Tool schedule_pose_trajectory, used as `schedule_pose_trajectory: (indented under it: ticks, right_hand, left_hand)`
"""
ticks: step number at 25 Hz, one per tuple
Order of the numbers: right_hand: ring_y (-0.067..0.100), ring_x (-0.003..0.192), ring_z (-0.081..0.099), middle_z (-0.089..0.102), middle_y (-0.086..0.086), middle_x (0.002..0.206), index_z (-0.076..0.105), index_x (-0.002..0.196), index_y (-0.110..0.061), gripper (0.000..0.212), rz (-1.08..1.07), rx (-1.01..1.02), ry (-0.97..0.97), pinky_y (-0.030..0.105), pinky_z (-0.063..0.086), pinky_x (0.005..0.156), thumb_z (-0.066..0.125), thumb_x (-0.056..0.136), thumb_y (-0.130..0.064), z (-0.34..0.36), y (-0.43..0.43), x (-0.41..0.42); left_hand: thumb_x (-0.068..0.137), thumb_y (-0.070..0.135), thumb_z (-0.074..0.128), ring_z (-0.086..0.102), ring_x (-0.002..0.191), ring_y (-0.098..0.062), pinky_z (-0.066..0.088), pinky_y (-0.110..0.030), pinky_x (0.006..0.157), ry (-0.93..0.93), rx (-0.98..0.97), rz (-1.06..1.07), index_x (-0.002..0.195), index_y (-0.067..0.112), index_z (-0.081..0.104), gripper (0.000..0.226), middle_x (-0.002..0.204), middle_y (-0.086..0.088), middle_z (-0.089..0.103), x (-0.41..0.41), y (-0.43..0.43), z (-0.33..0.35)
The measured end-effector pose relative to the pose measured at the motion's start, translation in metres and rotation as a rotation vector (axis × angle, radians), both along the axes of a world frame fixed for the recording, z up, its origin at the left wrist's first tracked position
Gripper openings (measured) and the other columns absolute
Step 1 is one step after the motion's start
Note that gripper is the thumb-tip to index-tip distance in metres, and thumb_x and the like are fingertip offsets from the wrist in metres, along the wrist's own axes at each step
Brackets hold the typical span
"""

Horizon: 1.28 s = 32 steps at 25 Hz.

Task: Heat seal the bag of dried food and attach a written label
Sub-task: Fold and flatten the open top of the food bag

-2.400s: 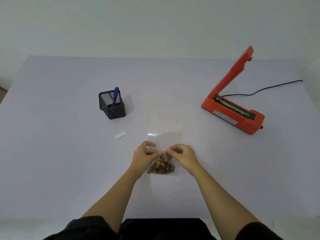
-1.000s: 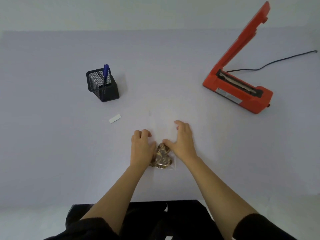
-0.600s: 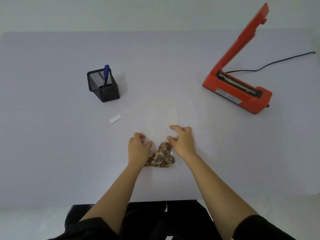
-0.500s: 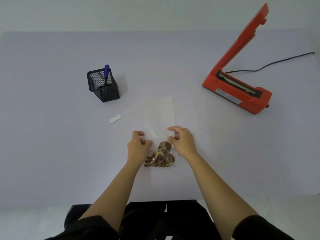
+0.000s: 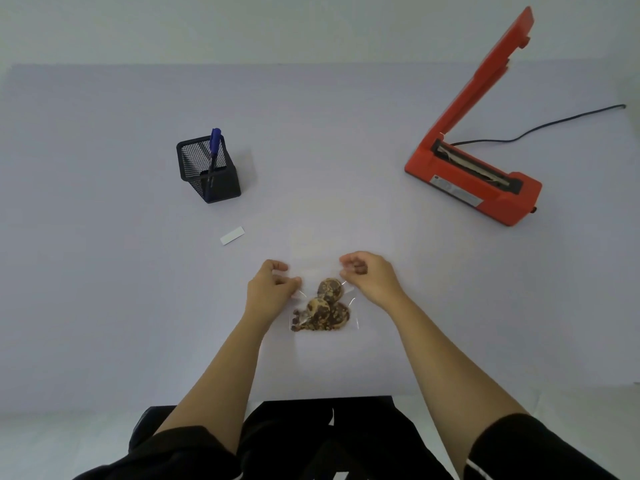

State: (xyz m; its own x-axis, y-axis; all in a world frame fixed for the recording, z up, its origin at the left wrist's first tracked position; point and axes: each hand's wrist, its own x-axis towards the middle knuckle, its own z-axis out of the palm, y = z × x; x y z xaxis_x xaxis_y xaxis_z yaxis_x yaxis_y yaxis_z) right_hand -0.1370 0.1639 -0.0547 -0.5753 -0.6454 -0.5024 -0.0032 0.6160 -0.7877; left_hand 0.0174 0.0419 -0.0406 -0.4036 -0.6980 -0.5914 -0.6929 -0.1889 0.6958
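Note:
A clear plastic bag lies flat on the table in front of me, with brown dried food bunched at its near end. My left hand pinches the bag's left edge just above the food. My right hand pinches the right edge at the same height. The bag's empty upper part stretches away from me and is hard to see. An orange heat sealer stands at the right with its arm raised. A small white label lies to the left of the bag.
A black mesh holder with a blue pen stands at the back left. The sealer's black cord runs off to the right. The table's near edge is close to my body.
My hands have spread apart from the bag's middle to its two side edges, and the food has flattened out at the near end. The view tilted down earlier on.

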Motion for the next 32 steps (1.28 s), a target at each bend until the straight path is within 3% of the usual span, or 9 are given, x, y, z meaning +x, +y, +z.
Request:
schedule_pose_trajectory:
  ticks: [3, 5, 8, 12, 15, 19, 22, 25, 32]
  right_hand:
    - [0.009, 0.105, 0.039, 0.044, 0.001, 0.113, 0.066, 0.108, -0.016, 0.025, 0.140, 0.068, 0.306, 0.020, 0.032, 0.094, 0.064, 0.083, -0.016, 0.001, -0.004, 0.005]
    - [0.013, 0.105, 0.040, 0.046, 0.003, 0.111, 0.066, 0.107, -0.015, 0.026, 0.221, 0.077, 0.436, 0.022, 0.035, 0.094, 0.062, 0.082, -0.014, 0.004, -0.007, 0.006]
    - [0.017, 0.097, 0.056, 0.062, 0.005, 0.100, 0.069, 0.100, -0.014, 0.021, 0.317, 0.075, 0.432, 0.025, 0.045, 0.083, 0.058, 0.082, -0.011, 0.011, -0.014, 0.008]
    - [0.019, 0.087, 0.063, 0.071, 0.005, 0.092, 0.072, 0.092, -0.013, 0.013, 0.308, 0.137, 0.443, 0.028, 0.049, 0.077, 0.065, 0.082, -0.019, 0.010, -0.025, 0.007]
    - [0.020, 0.085, 0.064, 0.072, 0.006, 0.088, 0.072, 0.087, -0.012, 0.010, 0.314, 0.164, 0.466, 0.027, 0.050, 0.076, 0.070, 0.079, -0.016, 0.009, -0.030, 0.006]
    - [0.021, 0.084, 0.065, 0.073, 0.008, 0.085, 0.073, 0.085, -0.011, 0.008, 0.315, 0.181, 0.456, 0.031, 0.053, 0.079, 0.070, 0.079, -0.014, 0.010, -0.033, 0.006]
    - [0.021, 0.084, 0.066, 0.074, 0.008, 0.086, 0.074, 0.087, -0.010, 0.009, 0.316, 0.180, 0.453, 0.027, 0.053, 0.078, 0.069, 0.080, -0.013, 0.013, -0.033, 0.007]
    - [0.021, 0.085, 0.067, 0.075, 0.009, 0.088, 0.074, 0.088, -0.009, 0.012, 0.331, 0.194, 0.446, 0.021, 0.048, 0.075, 0.065, 0.080, -0.010, 0.015, -0.029, 0.004]
    - [0.027, 0.097, 0.062, 0.068, 0.012, 0.102, 0.069, 0.101, -0.007, 0.020, 0.425, 0.128, 0.479, 0.033, 0.049, 0.086, 0.063, 0.082, -0.009, 0.008, -0.020, 0.002]
  left_hand:
    - [0.082, 0.008, 0.061, 0.050, 0.097, -0.021, 0.039, -0.023, 0.077, -0.110, -0.449, -0.261, 0.115, 0.009, 0.054, 0.033, 0.105, -0.008, 0.052, -0.009, 0.008, -0.001]
    - [0.082, -0.001, 0.057, 0.051, 0.099, -0.026, 0.039, -0.024, 0.077, -0.063, -0.609, -0.391, 0.109, 0.005, 0.060, 0.028, 0.107, -0.012, 0.052, -0.017, 0.009, -0.002]
    - [0.082, 0.005, 0.055, 0.060, 0.082, -0.029, 0.045, -0.028, 0.069, -0.039, -0.545, -0.489, 0.092, 0.003, 0.069, 0.017, 0.091, -0.012, 0.063, -0.028, 0.009, -0.006]
    - [0.086, 0.025, 0.059, 0.059, 0.086, -0.027, 0.047, -0.034, 0.074, -0.232, -0.479, -0.487, 0.092, 0.004, 0.064, 0.022, 0.091, -0.010, 0.064, -0.038, 0.008, -0.007]
    - [0.085, 0.022, 0.057, 0.060, 0.086, -0.030, 0.048, -0.036, 0.074, -0.326, -0.454, -0.465, 0.091, 0.003, 0.062, 0.021, 0.091, -0.013, 0.066, -0.044, 0.007, -0.007]
    - [0.081, 0.009, 0.054, 0.061, 0.089, -0.028, 0.052, -0.036, 0.078, -0.236, -0.374, -0.472, 0.092, 0.005, 0.067, 0.017, 0.092, -0.011, 0.068, -0.051, 0.005, -0.007]
    - [0.081, 0.008, 0.053, 0.063, 0.084, -0.027, 0.051, -0.032, 0.073, -0.243, -0.337, -0.390, 0.089, 0.005, 0.069, 0.019, 0.090, -0.010, 0.070, -0.049, 0.005, -0.007]
    - [0.083, 0.006, 0.050, 0.062, 0.086, -0.028, 0.051, -0.033, 0.074, -0.232, -0.363, -0.389, 0.090, 0.003, 0.070, 0.021, 0.091, -0.011, 0.070, -0.046, 0.009, -0.009]
    - [0.085, 0.005, 0.054, 0.059, 0.085, -0.034, 0.043, -0.032, 0.071, -0.189, -0.517, -0.453, 0.092, 0.001, 0.066, 0.014, 0.091, -0.016, 0.063, -0.023, 0.001, -0.014]
